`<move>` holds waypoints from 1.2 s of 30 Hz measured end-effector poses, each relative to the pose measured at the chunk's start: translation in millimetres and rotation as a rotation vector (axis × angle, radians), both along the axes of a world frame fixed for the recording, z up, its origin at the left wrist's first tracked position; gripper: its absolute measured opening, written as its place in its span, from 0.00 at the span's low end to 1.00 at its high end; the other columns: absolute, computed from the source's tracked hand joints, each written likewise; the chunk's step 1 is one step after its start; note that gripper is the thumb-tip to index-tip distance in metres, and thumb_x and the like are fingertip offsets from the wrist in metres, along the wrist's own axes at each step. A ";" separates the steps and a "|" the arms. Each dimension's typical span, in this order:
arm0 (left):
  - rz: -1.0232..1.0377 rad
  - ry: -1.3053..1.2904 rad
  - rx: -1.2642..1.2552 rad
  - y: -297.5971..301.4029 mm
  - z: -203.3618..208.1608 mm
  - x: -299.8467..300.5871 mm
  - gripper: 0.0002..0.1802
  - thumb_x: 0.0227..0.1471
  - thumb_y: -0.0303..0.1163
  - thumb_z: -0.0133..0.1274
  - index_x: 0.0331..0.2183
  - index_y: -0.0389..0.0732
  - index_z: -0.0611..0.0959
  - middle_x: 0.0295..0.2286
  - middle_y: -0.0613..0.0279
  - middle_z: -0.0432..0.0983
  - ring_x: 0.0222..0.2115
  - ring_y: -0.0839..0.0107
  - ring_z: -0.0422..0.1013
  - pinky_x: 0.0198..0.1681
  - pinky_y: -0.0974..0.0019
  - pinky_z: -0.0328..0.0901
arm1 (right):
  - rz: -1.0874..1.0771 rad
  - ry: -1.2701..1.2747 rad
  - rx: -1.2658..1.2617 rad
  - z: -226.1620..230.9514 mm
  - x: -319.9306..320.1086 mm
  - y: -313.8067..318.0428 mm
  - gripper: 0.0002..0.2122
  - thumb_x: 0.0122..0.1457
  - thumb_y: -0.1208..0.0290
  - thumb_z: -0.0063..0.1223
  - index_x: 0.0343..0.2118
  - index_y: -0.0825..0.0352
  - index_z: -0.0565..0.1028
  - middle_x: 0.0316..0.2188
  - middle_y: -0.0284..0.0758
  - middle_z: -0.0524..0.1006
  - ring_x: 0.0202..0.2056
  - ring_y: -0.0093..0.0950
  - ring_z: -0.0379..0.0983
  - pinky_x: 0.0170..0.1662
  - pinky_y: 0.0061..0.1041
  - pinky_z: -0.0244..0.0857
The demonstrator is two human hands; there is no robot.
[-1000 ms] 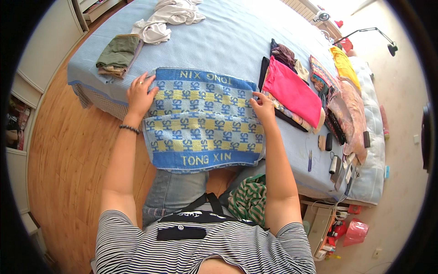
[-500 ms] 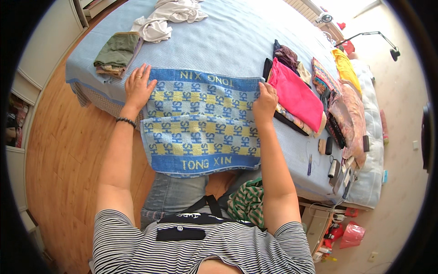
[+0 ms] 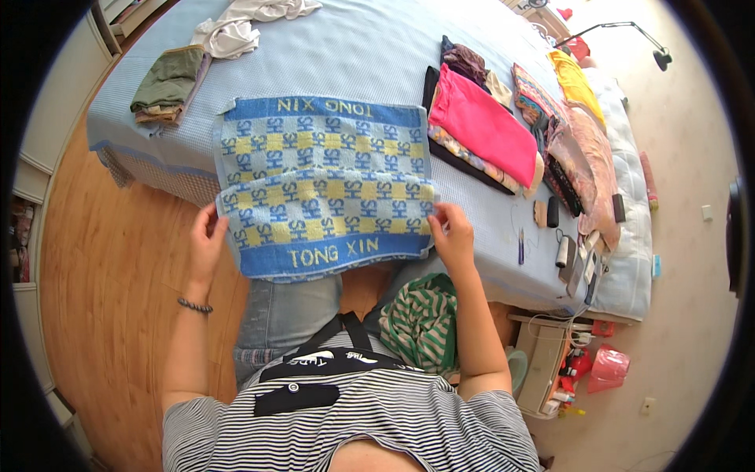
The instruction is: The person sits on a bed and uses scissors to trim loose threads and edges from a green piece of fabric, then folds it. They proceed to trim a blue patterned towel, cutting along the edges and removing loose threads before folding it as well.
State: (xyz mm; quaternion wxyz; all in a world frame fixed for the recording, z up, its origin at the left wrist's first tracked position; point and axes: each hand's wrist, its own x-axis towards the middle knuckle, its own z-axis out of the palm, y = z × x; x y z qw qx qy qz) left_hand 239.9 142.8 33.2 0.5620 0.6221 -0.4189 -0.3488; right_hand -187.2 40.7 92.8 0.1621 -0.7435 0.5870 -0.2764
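Note:
A blue and yellow checked towel (image 3: 326, 185) with lettered bands lies spread over the edge of the bed, its near part hanging toward my lap. A crease crosses its middle. At the towel's left side, my left hand (image 3: 207, 244) has thumb and curled fingers at the edge, just below the crease. My right hand (image 3: 454, 238) pinches the opposite side edge at about the same height. The fingertips of both hands are partly hidden by the towel. A green and grey striped cloth (image 3: 421, 322) lies on my lap.
On the blue bedspread (image 3: 354, 59) are folded green clothing (image 3: 167, 79), a white crumpled garment (image 3: 228, 35), a pink folded garment (image 3: 487, 126) on a pile, and a yellow cloth (image 3: 576, 82). A pen (image 3: 521, 246) and small gadgets lie at right. A nightstand (image 3: 535, 366) stands beside the bed.
Both hands have left the towel's far corners and come nearer to me, down to its side edges. The towel stays spread out. The view has shifted slightly.

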 end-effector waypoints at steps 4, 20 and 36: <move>-0.076 0.136 0.178 41.0 -10.3 -15.1 0.10 0.56 0.29 0.52 0.38 0.33 0.77 0.29 0.70 0.71 0.27 0.84 0.65 0.31 0.79 0.62 | -0.114 0.062 0.104 -10.8 -11.0 38.9 0.11 0.49 0.68 0.61 0.30 0.68 0.73 0.18 0.37 0.73 0.21 0.34 0.72 0.27 0.31 0.65; -0.121 0.451 0.142 60.4 45.8 -16.9 0.17 0.55 0.26 0.51 0.47 0.39 0.74 0.27 0.73 0.74 0.27 0.86 0.67 0.31 0.81 0.63 | -0.209 -0.064 0.088 -38.2 -13.2 39.1 0.08 0.48 0.78 0.55 0.29 0.68 0.67 0.19 0.38 0.73 0.22 0.35 0.72 0.29 0.31 0.66; -0.365 -0.246 -0.436 104.5 189.6 7.0 0.08 0.47 0.32 0.60 0.26 0.36 0.84 0.33 0.59 0.69 0.31 0.75 0.65 0.33 0.77 0.59 | 0.168 -0.655 -0.021 125.0 -60.4 93.1 0.03 0.49 0.82 0.54 0.26 0.70 0.78 0.30 0.33 0.70 0.35 0.23 0.66 0.38 0.20 0.60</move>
